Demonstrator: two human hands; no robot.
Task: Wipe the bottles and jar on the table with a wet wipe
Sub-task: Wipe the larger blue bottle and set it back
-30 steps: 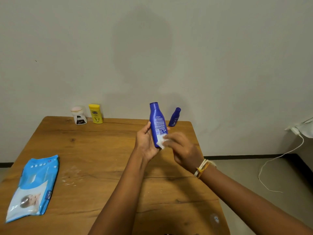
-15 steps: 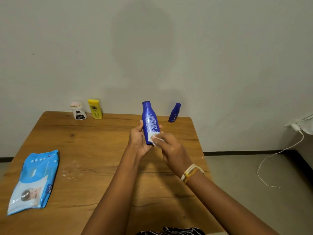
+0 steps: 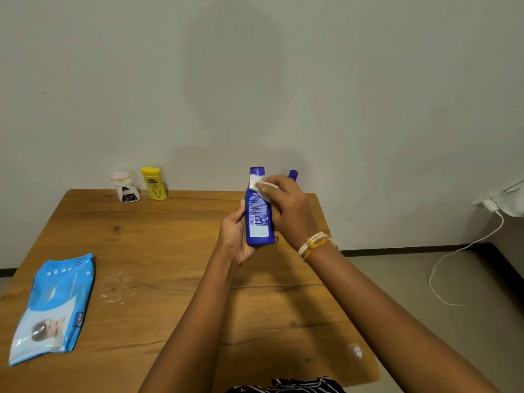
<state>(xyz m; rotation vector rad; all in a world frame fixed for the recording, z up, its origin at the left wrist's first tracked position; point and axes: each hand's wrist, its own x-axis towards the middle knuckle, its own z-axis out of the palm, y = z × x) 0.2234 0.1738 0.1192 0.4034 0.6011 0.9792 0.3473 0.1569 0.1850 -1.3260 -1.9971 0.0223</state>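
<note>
My left hand [image 3: 236, 239] grips the lower part of a tall blue bottle [image 3: 258, 219], held upright above the wooden table [image 3: 158, 251]. My right hand [image 3: 286, 211] pinches a white wet wipe [image 3: 259, 185] against the bottle's upper part, just under its cap. A small blue bottle [image 3: 293, 174] stands behind my right hand, mostly hidden. At the table's far left stand a yellow bottle [image 3: 154, 183] and a small jar [image 3: 125, 186] with a pale lid.
A blue pack of wet wipes [image 3: 52, 306] lies flat near the table's left edge. A wet smear [image 3: 114, 287] marks the wood beside it. A white cable [image 3: 459, 259] trails over the floor on the right. The wall runs right behind the table.
My right hand has slid the wipe from the bottle's lower part up to its neck. The left hand still holds the bottle, now lower on its body.
</note>
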